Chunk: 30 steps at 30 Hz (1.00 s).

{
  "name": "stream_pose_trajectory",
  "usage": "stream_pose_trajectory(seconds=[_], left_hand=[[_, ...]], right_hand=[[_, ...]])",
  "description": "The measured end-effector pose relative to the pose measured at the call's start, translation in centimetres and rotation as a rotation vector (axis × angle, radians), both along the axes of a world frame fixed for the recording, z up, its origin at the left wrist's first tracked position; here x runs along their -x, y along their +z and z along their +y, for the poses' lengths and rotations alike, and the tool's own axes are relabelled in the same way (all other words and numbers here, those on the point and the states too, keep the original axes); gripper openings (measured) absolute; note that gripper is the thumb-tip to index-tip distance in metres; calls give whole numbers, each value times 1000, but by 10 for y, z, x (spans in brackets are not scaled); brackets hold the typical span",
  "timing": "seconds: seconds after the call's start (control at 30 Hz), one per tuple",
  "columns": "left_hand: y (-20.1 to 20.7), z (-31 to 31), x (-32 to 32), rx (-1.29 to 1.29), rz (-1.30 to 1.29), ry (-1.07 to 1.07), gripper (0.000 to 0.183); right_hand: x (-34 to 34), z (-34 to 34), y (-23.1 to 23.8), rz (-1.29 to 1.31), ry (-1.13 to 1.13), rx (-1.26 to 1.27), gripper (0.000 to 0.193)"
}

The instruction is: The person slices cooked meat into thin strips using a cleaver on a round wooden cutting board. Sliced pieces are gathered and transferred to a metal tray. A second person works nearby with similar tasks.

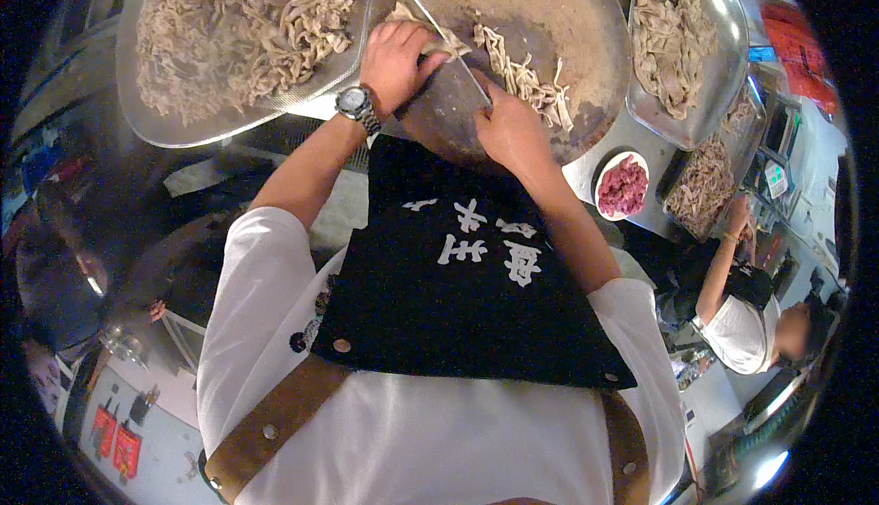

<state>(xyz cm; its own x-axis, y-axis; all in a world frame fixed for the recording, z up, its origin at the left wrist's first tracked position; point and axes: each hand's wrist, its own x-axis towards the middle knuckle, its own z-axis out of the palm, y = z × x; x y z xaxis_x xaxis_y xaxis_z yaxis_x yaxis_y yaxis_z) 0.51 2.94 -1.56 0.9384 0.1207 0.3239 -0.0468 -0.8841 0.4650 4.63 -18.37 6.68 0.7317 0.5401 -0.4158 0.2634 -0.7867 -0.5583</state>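
Note:
On a large round wooden chopping board (566, 12), my right hand (513, 128) is closed round the grip of a knife (470, 78). The blade, seen nearly edge-on, slants up and to the left. My left hand (396, 58), with a metal watch (355, 106) at its wrist, presses a piece of pale cooked meat (401, 12) against the board, left of the blade. Its fingers are bent and held together, and the thumb lies close to the blade. Right of the knife lie loose pale sliced strips (524, 78). The exact kind of meat cannot be made out.
A big metal tray (174, 135) heaped with pale strips stands left of the board. To the right are a metal tray (732, 84) of larger pale pieces, a small plate of raw red meat (623, 186) and a tray of shredded meat (701, 186). A co-worker (746, 326) stands farther right.

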Motion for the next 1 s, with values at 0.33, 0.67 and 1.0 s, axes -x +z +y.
stream_pose_trajectory(seconds=[0.33, 0.67, 1.0], left_hand=[[-9, -2, 4, 71, -51, 63, 21], [-12, 0, 7, 121, -61, 85, 24], [-13, 21, 4, 203, -152, -27, 12]], right_hand=[[-5, -24, 21, 123, -118, -62, 31], [10, -3, 35, 123, -4, 82, 47], [-16, 10, -2, 271, -175, -19, 33]])
